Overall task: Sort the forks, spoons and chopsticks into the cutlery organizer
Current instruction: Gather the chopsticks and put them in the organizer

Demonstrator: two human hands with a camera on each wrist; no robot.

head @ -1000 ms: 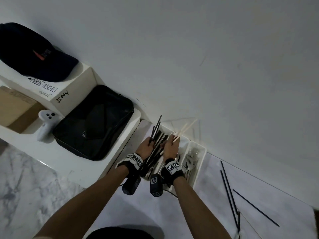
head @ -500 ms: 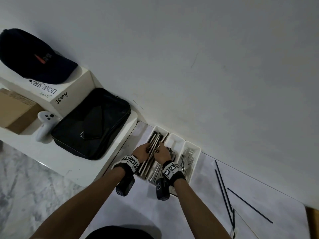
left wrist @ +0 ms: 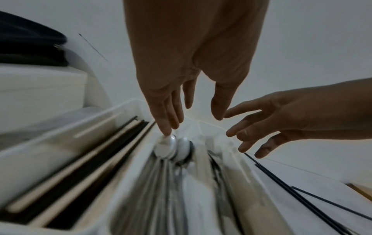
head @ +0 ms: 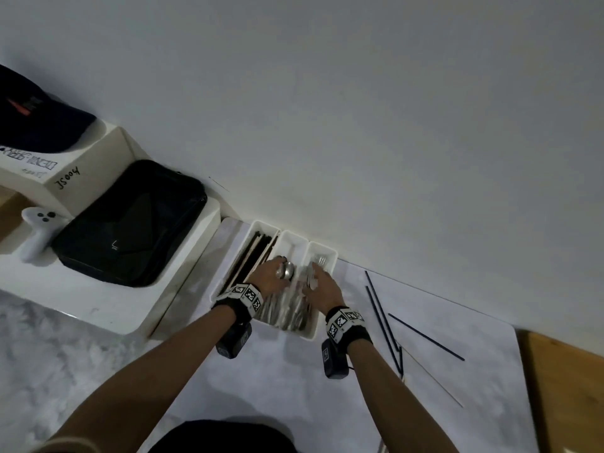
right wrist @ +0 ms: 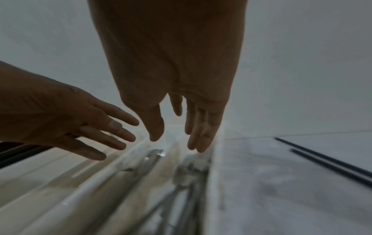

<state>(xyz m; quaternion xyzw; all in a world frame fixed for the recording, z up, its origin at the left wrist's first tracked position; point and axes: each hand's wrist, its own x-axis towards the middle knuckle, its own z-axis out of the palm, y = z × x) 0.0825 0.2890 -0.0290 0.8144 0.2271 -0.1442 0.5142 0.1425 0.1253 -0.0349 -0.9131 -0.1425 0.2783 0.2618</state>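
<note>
Chopsticks (head: 379, 308) not yet sorted lie on the desk (head: 457, 403) to the right of the cutlery organizer (head: 322, 253), their long axes running roughly toward the wall. The right hand (head: 322, 289), fingers straight and empty over the fork compartment, is the nearer. The left hand (head: 269, 277), fingers extended, touches the spoons (left wrist: 171, 146) in the middle compartment.

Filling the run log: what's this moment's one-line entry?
left hand: open, over spoons | right hand: open, over forks | loose chopsticks: on table
</note>
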